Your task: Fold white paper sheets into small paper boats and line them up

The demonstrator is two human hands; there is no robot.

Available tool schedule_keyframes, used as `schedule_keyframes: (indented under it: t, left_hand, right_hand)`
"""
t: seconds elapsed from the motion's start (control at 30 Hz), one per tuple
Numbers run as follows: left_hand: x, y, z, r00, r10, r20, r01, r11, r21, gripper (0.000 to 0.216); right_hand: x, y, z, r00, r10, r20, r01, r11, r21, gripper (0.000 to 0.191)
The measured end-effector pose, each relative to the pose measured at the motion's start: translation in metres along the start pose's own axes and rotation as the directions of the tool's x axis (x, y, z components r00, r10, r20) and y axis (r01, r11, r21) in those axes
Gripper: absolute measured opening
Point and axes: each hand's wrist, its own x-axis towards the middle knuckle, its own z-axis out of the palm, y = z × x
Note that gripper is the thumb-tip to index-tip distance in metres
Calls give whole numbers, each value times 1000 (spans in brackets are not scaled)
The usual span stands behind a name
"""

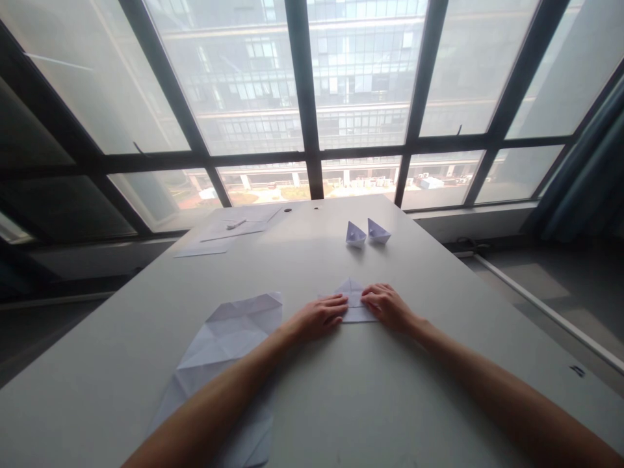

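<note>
One folded paper point(354, 301) lies on the table point(370, 403), the left hand point(320, 316) flat at its nine o'clock and, apart, the right hand point(389, 307) touching at three, grip unclear; probably light and easily creased, it suits gentle edge holds.

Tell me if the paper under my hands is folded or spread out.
Folded: the paper narrows to a point above a straight band, with your left hand and right hand on its sides.
</note>
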Motion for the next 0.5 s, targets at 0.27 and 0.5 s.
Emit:
schedule_keyframes:
  t: [0.27,0.5]
  left_hand:
    - [-1,0,4,995,-87,-40,91,990,105,37]
    - [-1,-3,3,997,-56,57,49,991,123,60]
  right_hand:
    - [0,-13,2,986,-90,141,80,994,69,40]
    - [-2,-14,0,953,-109,281,77,989,124,63]
